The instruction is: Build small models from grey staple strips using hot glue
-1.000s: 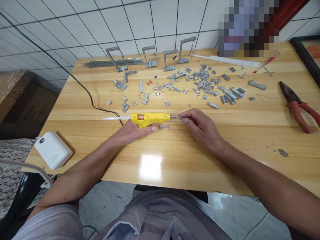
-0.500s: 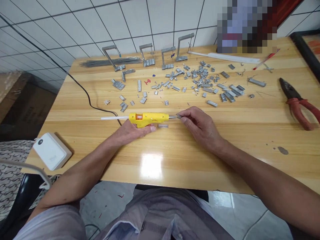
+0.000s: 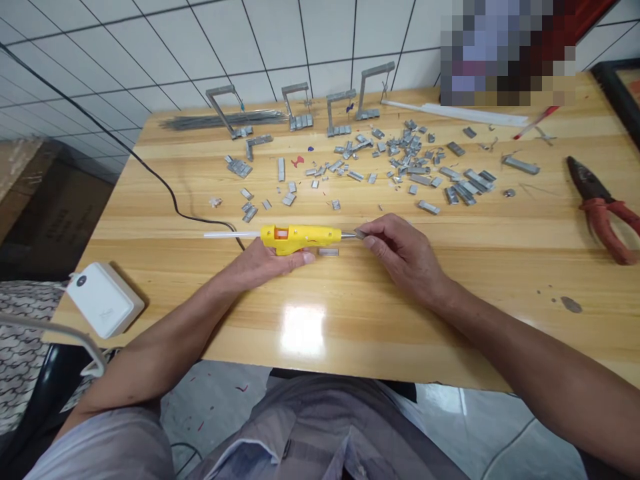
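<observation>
My left hand (image 3: 270,261) is wrapped round the handle of a yellow hot glue gun (image 3: 305,235), which lies level with its nozzle pointing right. A clear glue stick (image 3: 230,235) sticks out of its back end. Between thumb and forefinger, my right hand (image 3: 400,248) pinches a small grey metal-looking piece (image 3: 359,233), mostly covered by the fingers. The nozzle tip is at this piece; whether they touch I cannot tell. Just below the gun, a short grey strip (image 3: 329,253) lies on the wooden table (image 3: 380,320).
Along the back stand several grey bracket-shaped frames (image 3: 299,107), beside a bundle of thin wires (image 3: 190,122). Many grey pieces (image 3: 410,150) are scattered in front. Red-handled pliers (image 3: 600,210) lie at right, white glue sticks (image 3: 470,115) behind, a white power bank (image 3: 105,300) at left. A black cable (image 3: 173,197) crosses the table.
The whole view has shifted slightly. Both hands keep their hold, and the nozzle stays at the small grey piece.
</observation>
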{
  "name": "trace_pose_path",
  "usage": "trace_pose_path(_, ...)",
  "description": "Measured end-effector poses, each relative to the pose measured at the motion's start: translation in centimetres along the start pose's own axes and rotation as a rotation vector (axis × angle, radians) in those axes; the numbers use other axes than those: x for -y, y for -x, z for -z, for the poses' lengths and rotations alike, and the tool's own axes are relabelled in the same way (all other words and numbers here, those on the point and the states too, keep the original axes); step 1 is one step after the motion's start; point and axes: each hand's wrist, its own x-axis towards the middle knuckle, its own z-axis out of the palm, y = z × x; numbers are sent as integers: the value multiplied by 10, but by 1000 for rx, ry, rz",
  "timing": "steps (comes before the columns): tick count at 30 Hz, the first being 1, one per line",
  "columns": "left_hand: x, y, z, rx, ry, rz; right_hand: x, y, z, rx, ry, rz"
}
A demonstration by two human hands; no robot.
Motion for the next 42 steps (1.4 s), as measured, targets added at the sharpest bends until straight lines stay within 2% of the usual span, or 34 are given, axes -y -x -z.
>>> trace_pose_path(13, -2, 1, -1, -25, -4, 19, 0, 1, 1, 12, 2, 1)
trace_pose_path(42, -5, -1, 0, 1, 45, 6, -1, 1, 1, 3, -2, 2)
